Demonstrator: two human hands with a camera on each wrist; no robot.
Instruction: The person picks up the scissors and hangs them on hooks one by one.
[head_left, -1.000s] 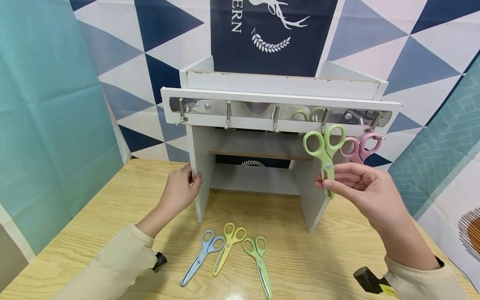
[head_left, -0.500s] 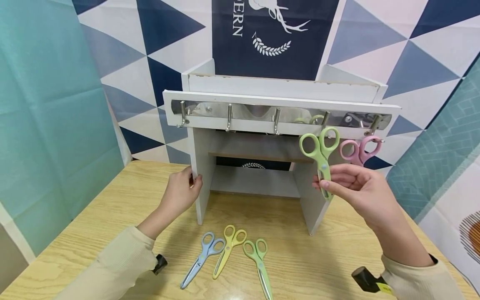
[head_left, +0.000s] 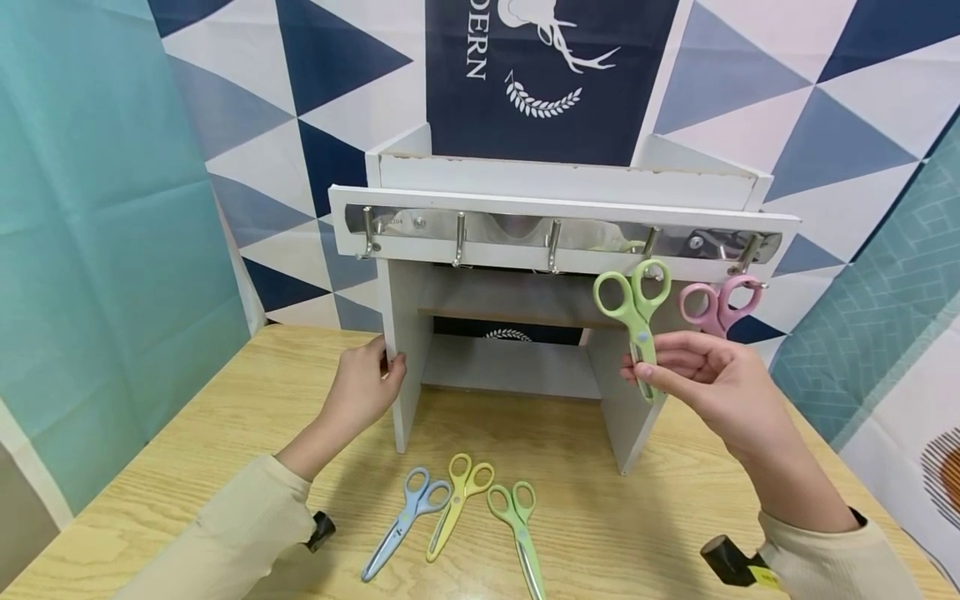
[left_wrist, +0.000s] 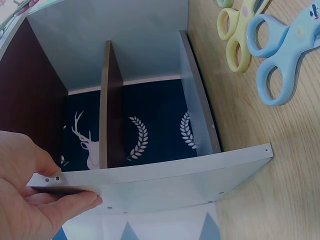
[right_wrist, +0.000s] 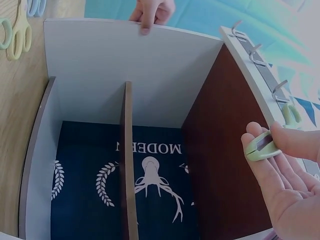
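My right hand [head_left: 712, 392] pinches green scissors [head_left: 636, 312] by the blade end, between thumb and fingers, with the handle rings upward. The right ring overlaps the lower end of the second metal hook [head_left: 651, 243] from the right. In the right wrist view the blade tip [right_wrist: 262, 147] shows between thumb and fingers. Pink scissors [head_left: 720, 307] hang at the rightmost hook [head_left: 747, 252]. My left hand [head_left: 363, 379] grips the front edge of the white shelf unit's left side panel [head_left: 401, 367]; the thumb and fingers [left_wrist: 75, 202] lie on opposite sides of it.
Blue scissors [head_left: 405, 521], yellow scissors [head_left: 457, 506] and another pair of green scissors [head_left: 519, 529] lie on the wooden table [head_left: 600, 533] before the unit. The hook rail [head_left: 517, 229] spans the unit's front top. A patterned cloth [head_left: 337, 83] hangs behind.
My right hand has moved the green scissors slightly left, bringing the right ring over the hook's lower end. My left hand keeps its grip on the panel. The head view has tilted slightly.
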